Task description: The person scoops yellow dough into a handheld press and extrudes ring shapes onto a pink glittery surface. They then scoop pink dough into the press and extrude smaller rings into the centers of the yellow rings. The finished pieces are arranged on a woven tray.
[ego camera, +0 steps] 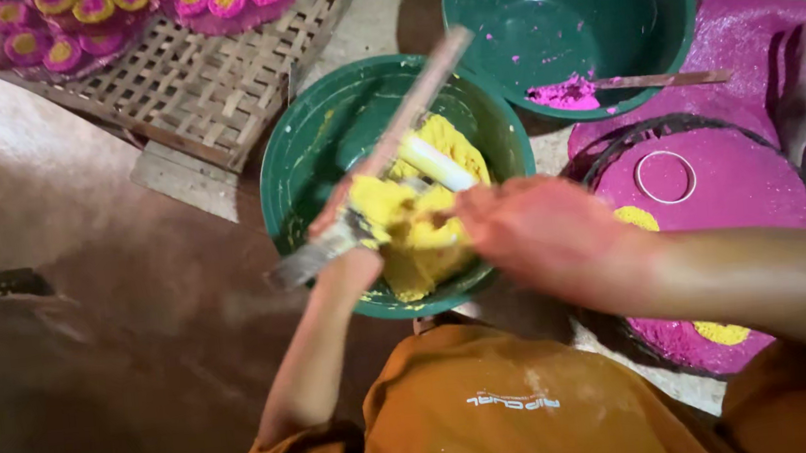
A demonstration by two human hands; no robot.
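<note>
A green bowl (309, 147) in front of me holds yellow crumbly dough (424, 244). My left hand (350, 226) grips a long flat wooden stick (420, 84) that slants up to the right over the bowl; yellow dough clings to the hand. My right hand (530, 230) reaches in from the right, fingers on the yellow dough at the bowl's near side. A white tube-like piece (436, 160) lies in the dough between the hands.
A second green bowl (655, 0) behind holds pink dough (562, 96) and a wooden stick (667, 80). To the right, a round pink slab (740, 187) carries a white ring (664, 176) and yellow patches. A woven bamboo tray (205, 79) with pink-and-yellow pieces lies at back left.
</note>
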